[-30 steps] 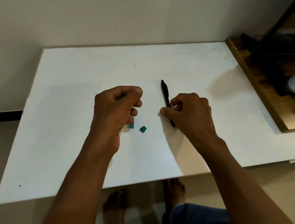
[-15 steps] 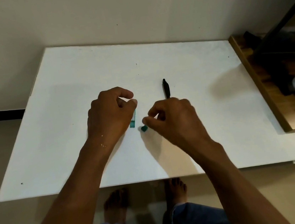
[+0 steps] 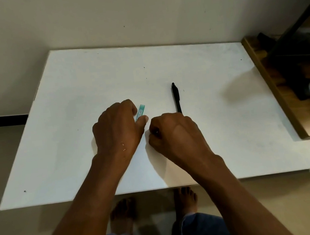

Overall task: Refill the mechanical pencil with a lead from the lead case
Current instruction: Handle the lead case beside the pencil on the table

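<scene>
Steadying the flat translucent teal plastic lead case (image 3: 140, 112) on the white table (image 3: 71, 108), the left hand (image 3: 117, 128) grips it; the right hand (image 3: 174, 134) is curled, contents hidden. The slim black mechanical pencil (image 3: 176, 97) lies just beyond. Work gently: 1 lead snaps easily.

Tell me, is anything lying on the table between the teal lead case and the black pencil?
Nothing visible does. The lead case, held by the left hand, and the mechanical pencil have only bare white table between them. The right hand sits nearer the person, covering the pencil's near end.
</scene>
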